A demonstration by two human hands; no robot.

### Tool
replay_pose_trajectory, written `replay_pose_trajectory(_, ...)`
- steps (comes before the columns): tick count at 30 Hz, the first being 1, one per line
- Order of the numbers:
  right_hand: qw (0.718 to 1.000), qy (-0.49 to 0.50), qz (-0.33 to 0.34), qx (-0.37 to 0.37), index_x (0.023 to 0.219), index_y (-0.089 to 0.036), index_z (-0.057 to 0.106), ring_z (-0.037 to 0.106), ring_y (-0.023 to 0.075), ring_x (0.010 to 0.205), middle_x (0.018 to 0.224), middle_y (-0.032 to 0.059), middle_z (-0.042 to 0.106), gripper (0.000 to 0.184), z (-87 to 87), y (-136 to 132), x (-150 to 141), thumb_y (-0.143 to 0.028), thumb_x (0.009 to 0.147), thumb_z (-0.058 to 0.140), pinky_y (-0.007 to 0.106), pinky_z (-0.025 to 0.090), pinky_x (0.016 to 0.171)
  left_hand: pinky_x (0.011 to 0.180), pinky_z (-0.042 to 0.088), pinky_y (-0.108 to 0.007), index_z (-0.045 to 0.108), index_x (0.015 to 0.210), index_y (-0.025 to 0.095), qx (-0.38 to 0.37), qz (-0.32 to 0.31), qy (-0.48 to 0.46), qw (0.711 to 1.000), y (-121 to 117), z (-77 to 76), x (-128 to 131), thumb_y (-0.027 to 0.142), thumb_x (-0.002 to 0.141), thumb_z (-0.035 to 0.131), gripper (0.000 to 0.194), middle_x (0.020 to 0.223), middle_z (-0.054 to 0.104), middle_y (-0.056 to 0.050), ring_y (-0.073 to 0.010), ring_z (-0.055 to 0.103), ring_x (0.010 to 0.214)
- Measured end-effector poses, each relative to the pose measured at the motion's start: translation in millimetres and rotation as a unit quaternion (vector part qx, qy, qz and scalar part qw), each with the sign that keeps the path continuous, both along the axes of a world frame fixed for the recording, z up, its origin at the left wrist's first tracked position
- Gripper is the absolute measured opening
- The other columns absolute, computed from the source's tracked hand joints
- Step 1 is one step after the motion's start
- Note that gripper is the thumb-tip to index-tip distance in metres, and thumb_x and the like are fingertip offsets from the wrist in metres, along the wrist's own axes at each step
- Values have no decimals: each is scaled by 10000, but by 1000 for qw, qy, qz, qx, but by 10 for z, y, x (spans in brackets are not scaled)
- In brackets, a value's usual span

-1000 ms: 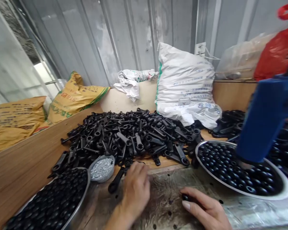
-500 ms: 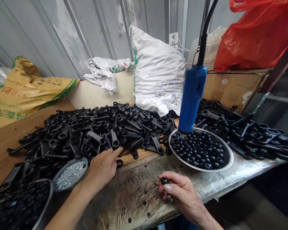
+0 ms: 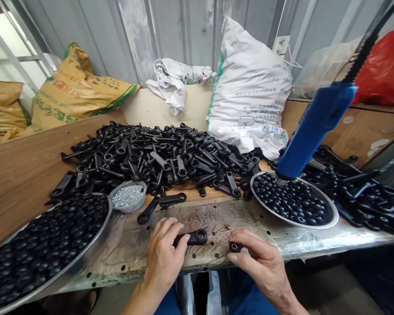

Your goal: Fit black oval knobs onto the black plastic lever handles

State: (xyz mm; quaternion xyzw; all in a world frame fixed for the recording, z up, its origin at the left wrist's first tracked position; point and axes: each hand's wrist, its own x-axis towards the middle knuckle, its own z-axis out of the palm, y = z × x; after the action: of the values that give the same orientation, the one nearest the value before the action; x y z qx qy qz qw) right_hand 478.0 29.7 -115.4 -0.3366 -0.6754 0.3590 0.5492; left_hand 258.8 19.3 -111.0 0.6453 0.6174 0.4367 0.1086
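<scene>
Near the front edge of the bench, my left hand [image 3: 166,249] is closed around one end of a black crank-shaped plastic arm [image 3: 197,237]; its ringed end points right, toward my other hand. My right hand [image 3: 262,258] pinches a small black ball knob [image 3: 234,247] between thumb and fingers, its hole showing. The arm and the knob are apart. Behind my left hand lie two loose black arms [image 3: 172,198], in front of a large heap of the same arms [image 3: 170,153].
A metal bowl of black knobs [image 3: 331,216] stands at right, with a blue electric screwdriver [image 3: 315,131] hanging over it. At left are a tub of small silver screws [image 3: 128,197] and a larger bowl of knobs [image 3: 109,214]. A white sack [image 3: 249,87] leans at the back.
My left hand has moved from the edge of the heap to the front of the bench with a black arm. My right hand still pinches the knob. The view has turned left.
</scene>
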Motion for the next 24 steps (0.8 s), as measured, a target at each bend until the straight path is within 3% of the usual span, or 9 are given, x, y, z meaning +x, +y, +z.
replay_pose_trajectory(3, 999, 23, 23, 33, 933, -233, 665, 553, 204, 927, 1027, 45, 575, 171, 42, -121, -98, -176, 774, 692, 223, 469, 785, 905, 380, -359, 671, 866, 214, 0, -37, -79, 996, -191, 126, 60, 339, 814, 520, 204, 994, 597, -64, -249, 502, 989)
replay_pose_trajectory(5, 998, 18, 41, 47, 968, -250, 659, 538, 206, 975, 1080, 45, 550, 191, 76, -189, -182, -194, 790, 698, 235, 457, 842, 837, 407, -303, 697, 844, 221, -73, -112, -226, 965, -338, 163, 167, 379, 826, 541, 223, 920, 615, -50, -217, 536, 890)
replay_pose_trajectory(7, 996, 3, 66, 54, 969, -257, 660, 530, 209, 989, 1092, 44, 535, 174, 109, -242, -269, -226, 802, 700, 244, 453, 855, 744, 411, -259, 715, 813, 203, -162, -194, -413, 875, -454, 156, 286, 422, 805, 581, 257, 809, 617, -42, -180, 533, 771)
replay_pose_trajectory(10, 993, -3, 99, 60, 964, -258, 662, 551, 203, 920, 1086, 52, 527, 143, 136, -296, -372, -270, 824, 687, 246, 479, 784, 659, 383, -214, 725, 818, 156, -224, -276, -614, 705, -545, 122, 393, 414, 729, 679, 277, 676, 580, -36, -127, 490, 654)
replay_pose_trajectory(12, 991, -6, 108, 77, 968, -251, 656, 563, 194, 860, 1089, 59, 520, 136, 144, -321, -409, -284, 837, 674, 247, 488, 732, 680, 384, -199, 726, 841, 135, -235, -286, -662, 651, -575, 115, 398, 366, 689, 730, 277, 655, 578, -40, -106, 486, 634)
replay_pose_trajectory(14, 988, -41, 100, 107, 988, -240, 643, 557, 196, 854, 1066, 65, 519, 152, 160, -346, -418, -278, 843, 666, 255, 481, 726, 698, 390, -195, 725, 841, 126, -236, -263, -667, 656, -602, 114, 375, 335, 657, 763, 282, 671, 598, -54, -107, 503, 652)
replay_pose_trajectory(19, 967, -151, 120, 168, 1096, -204, 581, 516, 176, 751, 848, 51, 536, 207, 250, -414, -359, -174, 892, 569, 265, 439, 646, 664, 400, -219, 704, 751, 120, -235, -211, -618, 720, -655, 43, 346, 360, 621, 777, 283, 677, 613, -59, -131, 520, 656)
replay_pose_trajectory(22, 969, -153, 140, 134, 1029, -188, 598, 505, 159, 694, 784, 38, 541, 146, 255, -420, -250, -152, 899, 544, 247, 416, 607, 573, 356, -195, 670, 672, 109, -228, -222, -510, 799, -625, 40, 350, 473, 665, 708, 366, 561, 528, -15, -104, 452, 563)
replay_pose_trajectory(24, 983, -117, 126, 60, 987, -201, 621, 524, 158, 713, 792, 33, 564, 117, 215, -402, -139, -174, 885, 571, 231, 425, 630, 554, 347, -192, 643, 642, 122, -182, -216, -338, 898, -543, 105, 351, 473, 773, 595, 377, 547, 487, 1, -102, 442, 555)
